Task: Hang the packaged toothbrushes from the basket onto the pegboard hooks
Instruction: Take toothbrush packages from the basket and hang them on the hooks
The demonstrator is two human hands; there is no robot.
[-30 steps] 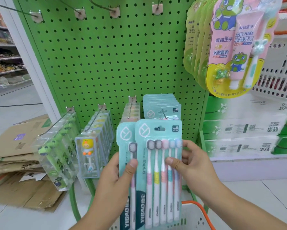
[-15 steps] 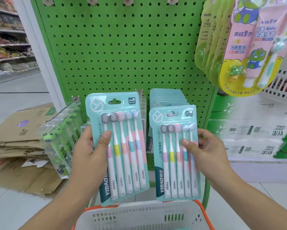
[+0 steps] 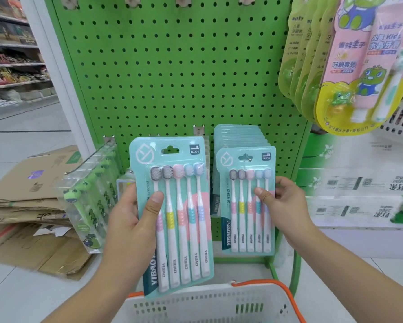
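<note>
Head view: both held packs (image 3: 172,213) read "YIBAO", "NO.Y36".

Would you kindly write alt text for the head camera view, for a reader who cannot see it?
The left hand holds one five-toothbrush pack while the right hand holds a second pack, its hang hole on a hook of the green pegboard. A white basket sits below.

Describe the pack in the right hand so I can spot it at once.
Start at the green pegboard and go to its lower right hook. The right hand holds the teal five-brush pack there, its hole on the hook, smaller-looking and farther back than the left hand's pack.
</note>
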